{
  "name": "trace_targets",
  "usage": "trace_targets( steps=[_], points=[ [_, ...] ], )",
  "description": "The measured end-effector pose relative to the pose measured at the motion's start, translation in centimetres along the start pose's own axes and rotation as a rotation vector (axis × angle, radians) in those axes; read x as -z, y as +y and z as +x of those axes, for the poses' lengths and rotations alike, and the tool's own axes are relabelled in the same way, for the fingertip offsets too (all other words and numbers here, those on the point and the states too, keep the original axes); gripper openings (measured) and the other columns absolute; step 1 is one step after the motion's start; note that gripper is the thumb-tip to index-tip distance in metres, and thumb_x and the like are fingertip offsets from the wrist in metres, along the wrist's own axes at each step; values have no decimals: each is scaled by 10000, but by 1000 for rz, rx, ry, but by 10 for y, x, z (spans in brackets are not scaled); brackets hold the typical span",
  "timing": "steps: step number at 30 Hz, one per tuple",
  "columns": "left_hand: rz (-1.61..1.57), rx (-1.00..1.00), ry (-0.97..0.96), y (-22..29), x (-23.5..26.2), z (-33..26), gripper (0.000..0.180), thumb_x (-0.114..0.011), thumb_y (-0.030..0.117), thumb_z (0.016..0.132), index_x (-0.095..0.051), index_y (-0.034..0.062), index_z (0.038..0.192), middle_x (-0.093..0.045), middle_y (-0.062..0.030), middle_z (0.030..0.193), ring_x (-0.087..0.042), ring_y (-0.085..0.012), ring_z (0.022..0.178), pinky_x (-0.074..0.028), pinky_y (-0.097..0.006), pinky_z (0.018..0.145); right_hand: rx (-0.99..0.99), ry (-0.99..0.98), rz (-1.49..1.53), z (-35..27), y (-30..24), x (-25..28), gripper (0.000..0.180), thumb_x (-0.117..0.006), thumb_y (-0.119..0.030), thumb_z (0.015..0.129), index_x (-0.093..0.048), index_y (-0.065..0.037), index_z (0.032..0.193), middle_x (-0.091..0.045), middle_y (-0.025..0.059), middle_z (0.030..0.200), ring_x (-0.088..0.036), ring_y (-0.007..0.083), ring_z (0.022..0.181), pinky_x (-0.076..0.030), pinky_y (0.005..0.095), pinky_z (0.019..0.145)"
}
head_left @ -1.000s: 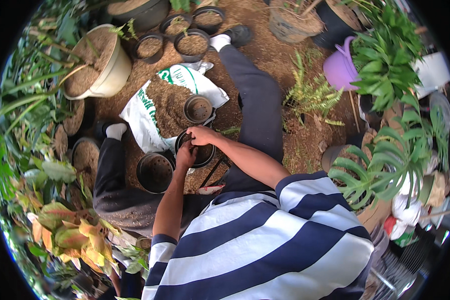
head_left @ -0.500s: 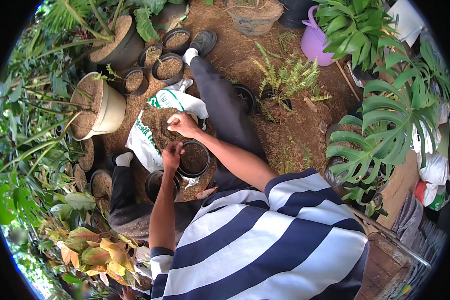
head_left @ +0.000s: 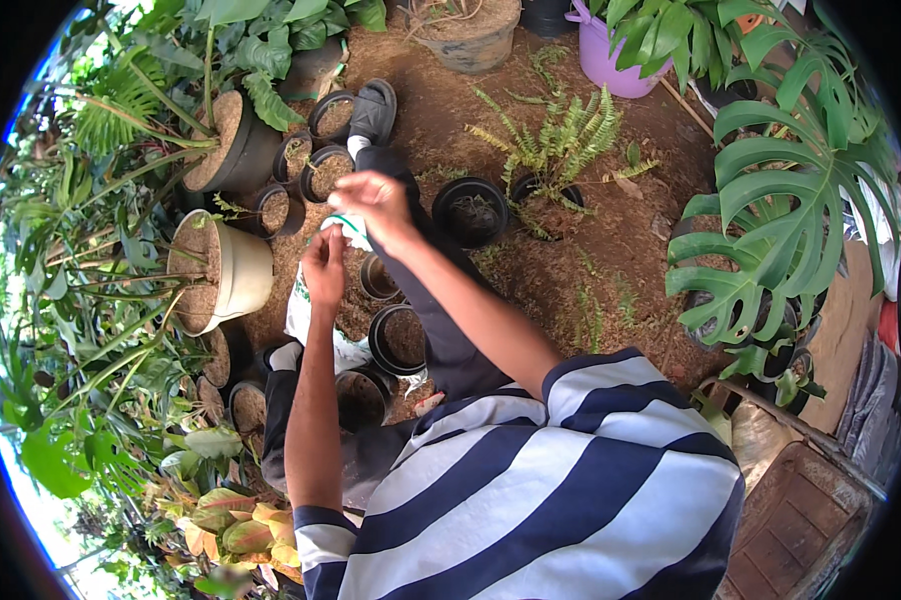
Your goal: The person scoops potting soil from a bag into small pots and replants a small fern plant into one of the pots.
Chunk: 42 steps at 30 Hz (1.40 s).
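My left hand (head_left: 323, 264) is raised with its fingers curled together, close to the white plastic bag (head_left: 300, 312). Whatever is in those fingers, if anything, cannot be made out. Just to its right and a little farther off is my right hand (head_left: 373, 208), bent at the fingers and smeared by motion, above another part of the bag with a green edge. Between my legs, nearer than the hands, a black pot (head_left: 399, 340) with soil in it stands beside a second dark pot (head_left: 361, 398). A smaller brownish pot (head_left: 379, 277) sits beside my right leg.
Several small soil-filled pots (head_left: 275, 210) line the left, beside a large cream pot (head_left: 253, 270). On the right are a black pot (head_left: 471, 212), a fern (head_left: 561, 145), a purple bucket (head_left: 611, 62) and broad monstera leaves (head_left: 781, 200). Brown soil covers the ground.
Both hands have moved up and away from the black pot, farther from my body. The bag shows less between my legs, and the view has shifted.
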<state>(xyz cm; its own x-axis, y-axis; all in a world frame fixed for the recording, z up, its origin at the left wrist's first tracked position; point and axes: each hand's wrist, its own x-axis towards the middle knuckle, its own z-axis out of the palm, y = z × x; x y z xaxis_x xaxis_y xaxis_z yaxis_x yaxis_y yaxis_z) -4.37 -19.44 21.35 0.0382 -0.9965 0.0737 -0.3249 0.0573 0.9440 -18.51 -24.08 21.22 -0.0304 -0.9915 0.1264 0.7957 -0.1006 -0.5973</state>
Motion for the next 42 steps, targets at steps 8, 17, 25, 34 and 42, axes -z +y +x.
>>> trace_targets(
  steps=[8,17,25,34,42],
  points=[
    [-155,-86,-374,32,-101,87,234,-567,78,965,-594,-7,1181,-673,-89,983,-647,-132,857,-529,-261,774,-7,468,-389,29,-58,138,293,-758,-185,834,-642,-22,1048,-707,74,941,-663,121,831,-517,254,688],
    [207,294,-777,-67,-194,114,400,-642,287,917,-578,-17,1168,-665,-81,910,-616,-158,819,-487,-306,756,-710,246,-1040,11,11,253,277,-584,-254,929,-609,-57,1123,-665,89,1044,-642,220,940,-518,362,765],
    [160,366,-612,-77,-190,103,434,-669,288,899,-582,-25,1187,-686,-143,927,-646,-212,884,-497,-342,797,-1029,-94,-1578,0,99,322,561,-540,-212,865,-454,-56,1397,-462,167,1416,-465,347,1281,-405,427,1062],
    [382,133,-603,-114,-194,105,391,-677,122,821,-578,-3,1178,-683,-185,969,-673,-274,916,-510,-369,808,-703,224,-1300,-19,60,292,395,-598,-158,864,-593,-55,1245,-595,159,1259,-577,338,1152,-474,432,968],
    [595,-66,-586,-97,-196,97,421,-665,112,801,-585,80,1214,-680,-185,1029,-643,-366,993,-513,-441,851,-144,210,-1060,-30,-12,247,214,-657,-35,833,-681,-27,1045,-658,96,1101,-647,211,980,-512,341,839]
  ],
)
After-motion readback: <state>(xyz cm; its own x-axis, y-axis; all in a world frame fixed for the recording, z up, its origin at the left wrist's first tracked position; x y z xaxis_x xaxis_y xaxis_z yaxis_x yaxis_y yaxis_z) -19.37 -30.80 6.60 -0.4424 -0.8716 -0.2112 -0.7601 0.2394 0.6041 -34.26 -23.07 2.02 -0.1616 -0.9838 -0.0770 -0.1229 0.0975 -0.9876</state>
